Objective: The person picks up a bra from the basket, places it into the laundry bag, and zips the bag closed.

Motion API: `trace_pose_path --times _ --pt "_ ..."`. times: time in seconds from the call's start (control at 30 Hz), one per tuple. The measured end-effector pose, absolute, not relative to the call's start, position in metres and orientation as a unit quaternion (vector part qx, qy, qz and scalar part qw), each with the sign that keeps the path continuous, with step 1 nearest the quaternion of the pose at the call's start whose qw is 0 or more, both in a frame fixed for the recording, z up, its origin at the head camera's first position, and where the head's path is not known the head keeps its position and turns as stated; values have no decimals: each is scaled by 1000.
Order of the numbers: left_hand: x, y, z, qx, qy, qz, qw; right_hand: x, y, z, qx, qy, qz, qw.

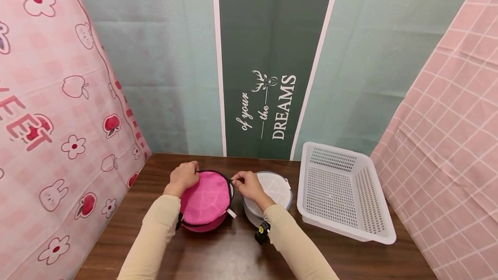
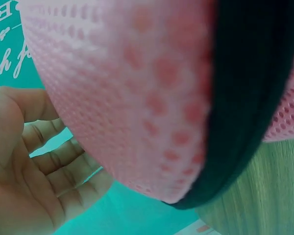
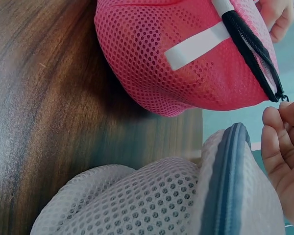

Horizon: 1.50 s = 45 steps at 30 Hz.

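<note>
A round pink mesh laundry bag (image 1: 206,198) with black zipper trim sits on the table, a white tag at its right side. My left hand (image 1: 184,177) holds its far left edge; in the left wrist view, the fingers (image 2: 63,169) lie against the mesh. At the bag's right edge, my right hand (image 1: 249,185) pinches the small black zipper pull (image 3: 283,97). Part of the zipper stands parted near the pull, in the right wrist view. Beneath the right hand and wrist is a white mesh laundry bag (image 1: 277,188) with a grey zipper, partly covered by them.
A white perforated plastic basket (image 1: 330,189) stands on the right of the brown wooden table (image 1: 229,254). Hanging cloths enclose the table: a green one (image 1: 186,77) behind, and pink ones (image 1: 447,141) at the sides.
</note>
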State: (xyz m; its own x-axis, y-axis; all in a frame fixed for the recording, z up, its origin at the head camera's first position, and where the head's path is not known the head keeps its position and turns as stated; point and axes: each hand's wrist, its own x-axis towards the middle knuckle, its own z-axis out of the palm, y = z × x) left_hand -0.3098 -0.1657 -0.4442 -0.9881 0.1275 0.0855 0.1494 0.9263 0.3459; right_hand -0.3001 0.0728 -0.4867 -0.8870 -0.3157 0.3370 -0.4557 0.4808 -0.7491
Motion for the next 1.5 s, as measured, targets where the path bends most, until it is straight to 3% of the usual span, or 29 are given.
trace_pose_path --times 0.63,1.5 --pt "-309 -118 -441 -236 -956 -170 39 -299 69 -484 218 -860 456 66" --pt "-309 -127 -439 -168 -973 -138 77 -302 70 -488 230 -856 458 68"
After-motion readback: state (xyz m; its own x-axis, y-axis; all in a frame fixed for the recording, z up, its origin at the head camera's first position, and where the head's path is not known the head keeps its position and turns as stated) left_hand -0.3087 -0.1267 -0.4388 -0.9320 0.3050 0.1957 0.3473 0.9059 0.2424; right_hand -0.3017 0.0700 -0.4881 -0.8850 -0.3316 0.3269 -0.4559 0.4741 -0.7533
